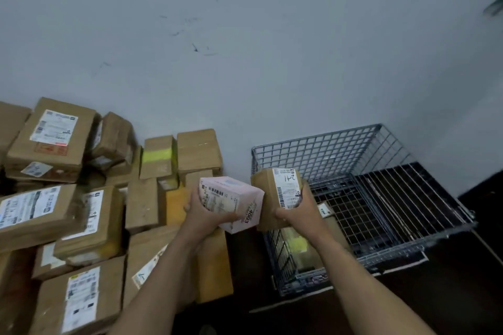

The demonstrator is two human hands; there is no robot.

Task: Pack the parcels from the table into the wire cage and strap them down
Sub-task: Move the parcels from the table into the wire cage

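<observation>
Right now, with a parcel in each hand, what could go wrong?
The left hand holds the pink parcel and the right hand the brown parcel one-handed, so either could slip. The brown parcel hangs at the rim of the wire cage and may catch it going in. The two parcels sit close and could knock together.

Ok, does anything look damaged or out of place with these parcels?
Nothing spilled. The parcel pile on the left is jumbled, boxes tilted across each other, and one crumpled parcel near the wall looks dented. The pink parcel in the left hand and the labelled brown parcel in the right hand look intact.
</observation>
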